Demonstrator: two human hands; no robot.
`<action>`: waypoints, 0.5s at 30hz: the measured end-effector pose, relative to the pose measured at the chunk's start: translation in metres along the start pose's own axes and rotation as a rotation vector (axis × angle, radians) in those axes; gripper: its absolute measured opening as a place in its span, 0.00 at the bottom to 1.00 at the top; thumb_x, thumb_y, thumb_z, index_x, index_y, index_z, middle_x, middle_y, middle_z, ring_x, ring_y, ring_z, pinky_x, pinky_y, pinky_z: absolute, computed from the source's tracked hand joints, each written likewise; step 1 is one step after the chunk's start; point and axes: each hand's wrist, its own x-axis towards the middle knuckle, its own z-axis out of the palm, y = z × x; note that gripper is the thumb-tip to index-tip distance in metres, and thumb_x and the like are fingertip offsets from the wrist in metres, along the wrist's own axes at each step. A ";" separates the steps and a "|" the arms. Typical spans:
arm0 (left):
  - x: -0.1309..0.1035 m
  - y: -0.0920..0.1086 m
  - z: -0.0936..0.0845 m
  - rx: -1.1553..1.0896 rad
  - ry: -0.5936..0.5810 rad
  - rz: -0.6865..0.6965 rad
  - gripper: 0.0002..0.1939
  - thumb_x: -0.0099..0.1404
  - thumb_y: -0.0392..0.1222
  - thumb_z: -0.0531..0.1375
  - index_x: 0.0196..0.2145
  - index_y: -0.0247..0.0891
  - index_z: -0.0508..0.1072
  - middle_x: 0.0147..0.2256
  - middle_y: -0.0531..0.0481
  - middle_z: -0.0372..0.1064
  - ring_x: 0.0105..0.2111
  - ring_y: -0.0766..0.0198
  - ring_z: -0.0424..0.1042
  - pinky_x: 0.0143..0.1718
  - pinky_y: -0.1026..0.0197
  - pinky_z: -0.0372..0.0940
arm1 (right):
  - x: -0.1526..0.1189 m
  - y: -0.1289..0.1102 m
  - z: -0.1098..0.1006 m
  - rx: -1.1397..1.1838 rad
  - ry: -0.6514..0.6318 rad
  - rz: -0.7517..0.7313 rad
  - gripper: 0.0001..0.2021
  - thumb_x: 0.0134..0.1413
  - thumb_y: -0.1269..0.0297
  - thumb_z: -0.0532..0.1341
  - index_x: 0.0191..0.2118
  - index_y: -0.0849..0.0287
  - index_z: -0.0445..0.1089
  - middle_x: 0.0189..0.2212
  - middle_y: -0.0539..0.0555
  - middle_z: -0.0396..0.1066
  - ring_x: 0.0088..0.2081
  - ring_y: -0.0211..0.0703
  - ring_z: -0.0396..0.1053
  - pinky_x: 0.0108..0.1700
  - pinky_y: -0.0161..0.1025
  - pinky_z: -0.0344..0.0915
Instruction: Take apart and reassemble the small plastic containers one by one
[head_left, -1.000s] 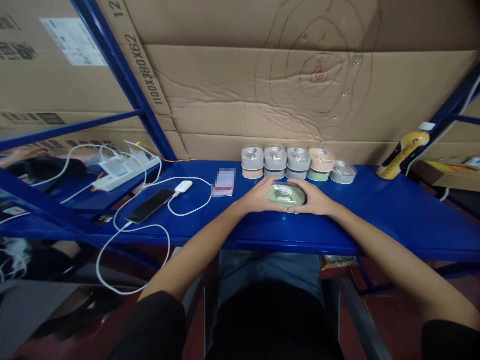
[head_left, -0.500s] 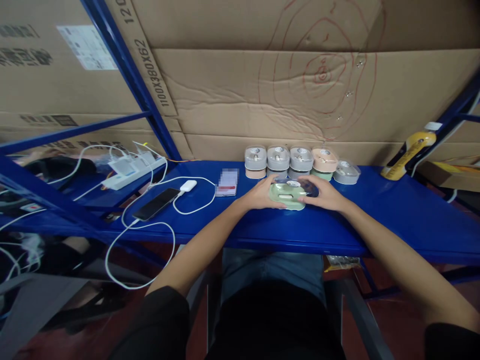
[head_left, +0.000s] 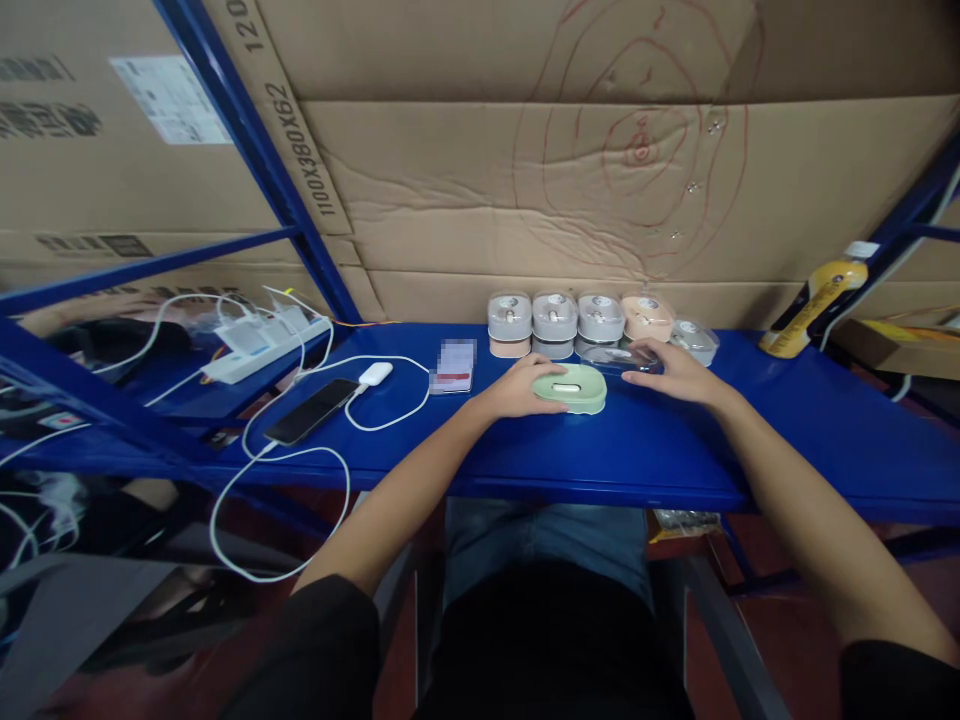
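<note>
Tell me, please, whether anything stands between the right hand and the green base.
Only the clear lid, held in the right hand and reaching toward the green base; nothing else visible stands between them.

Plain black top point(head_left: 547, 650), with wide short sleeves point(head_left: 315, 640) ending near the elbows. Faded blue trousers point(head_left: 547, 545), denim-looking, visible at the lap only. Forearms point(head_left: 409, 490), left hand point(head_left: 519, 388) and right hand point(head_left: 679, 374) all bare.

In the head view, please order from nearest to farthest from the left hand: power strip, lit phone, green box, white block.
1. Green box: held by the left hand.
2. Lit phone: left of the hand.
3. White block: farther left.
4. Power strip: farthest left of these.
</note>
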 end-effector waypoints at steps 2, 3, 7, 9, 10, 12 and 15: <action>0.002 0.000 -0.003 -0.012 0.041 0.032 0.27 0.60 0.49 0.77 0.55 0.43 0.82 0.57 0.39 0.75 0.60 0.44 0.75 0.66 0.42 0.67 | 0.001 0.004 0.000 -0.034 -0.011 0.013 0.36 0.50 0.33 0.70 0.56 0.53 0.76 0.49 0.61 0.82 0.50 0.64 0.80 0.56 0.63 0.76; 0.002 -0.001 -0.007 -0.012 0.083 0.040 0.23 0.64 0.49 0.75 0.55 0.42 0.82 0.57 0.39 0.76 0.60 0.45 0.76 0.66 0.43 0.68 | 0.001 0.005 -0.001 -0.046 -0.015 0.023 0.35 0.50 0.33 0.70 0.56 0.53 0.76 0.48 0.60 0.82 0.49 0.63 0.80 0.56 0.62 0.76; 0.003 -0.020 -0.043 0.120 0.384 -0.096 0.10 0.73 0.38 0.62 0.49 0.38 0.80 0.50 0.41 0.82 0.52 0.50 0.79 0.60 0.47 0.71 | 0.000 0.004 -0.001 -0.071 -0.041 0.070 0.35 0.51 0.31 0.69 0.55 0.53 0.74 0.46 0.59 0.81 0.47 0.62 0.79 0.54 0.61 0.76; 0.000 -0.040 -0.066 0.239 0.511 -0.225 0.14 0.71 0.31 0.57 0.50 0.37 0.78 0.46 0.41 0.83 0.51 0.50 0.80 0.61 0.47 0.69 | 0.000 0.002 -0.002 -0.080 -0.067 0.075 0.35 0.52 0.30 0.68 0.55 0.53 0.74 0.45 0.59 0.81 0.46 0.61 0.79 0.53 0.61 0.76; -0.002 -0.051 -0.076 0.269 0.525 -0.270 0.18 0.69 0.28 0.55 0.52 0.37 0.77 0.45 0.42 0.83 0.51 0.50 0.79 0.63 0.47 0.68 | 0.001 0.001 -0.003 -0.085 -0.084 0.076 0.35 0.52 0.30 0.68 0.54 0.53 0.74 0.43 0.59 0.80 0.44 0.60 0.79 0.51 0.60 0.77; -0.005 -0.072 -0.090 0.292 0.501 -0.343 0.26 0.64 0.23 0.54 0.58 0.35 0.73 0.47 0.40 0.83 0.53 0.50 0.79 0.64 0.46 0.67 | 0.001 -0.001 -0.004 -0.092 -0.121 0.080 0.35 0.52 0.30 0.68 0.54 0.53 0.74 0.41 0.58 0.80 0.41 0.59 0.78 0.48 0.59 0.77; -0.006 -0.093 -0.095 0.281 0.397 -0.408 0.35 0.58 0.20 0.55 0.63 0.32 0.69 0.52 0.38 0.83 0.57 0.49 0.78 0.65 0.46 0.67 | 0.001 -0.003 -0.009 -0.094 -0.169 0.082 0.35 0.51 0.29 0.68 0.53 0.53 0.74 0.38 0.56 0.79 0.39 0.58 0.77 0.45 0.58 0.77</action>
